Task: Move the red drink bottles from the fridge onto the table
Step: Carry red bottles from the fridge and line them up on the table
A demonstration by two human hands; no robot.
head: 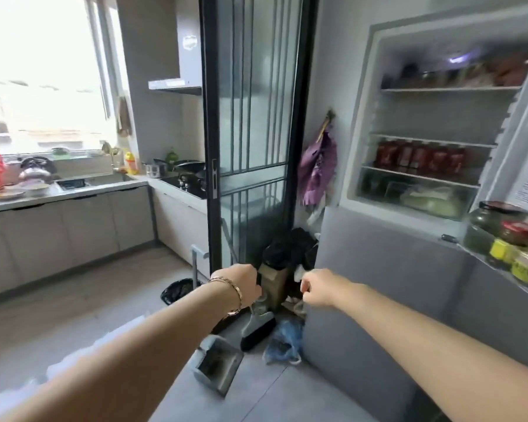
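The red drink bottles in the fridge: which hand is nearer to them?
Right. The right hand is below and left of the red drink bottles; the left hand is farther left.

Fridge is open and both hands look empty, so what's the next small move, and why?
Probably raise the right hand up and right toward the row of red bottles on the fridge's lower shelf. The door is already open, the bottles stand at the shelf front, and both the right and left hand hang low, loosely curled, holding nothing.

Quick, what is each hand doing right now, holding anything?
Left hand: curled shut, nothing visibly held.
Right hand: loosely closed, apparently empty.
Red drink bottles: on the fridge shelf, untouched.
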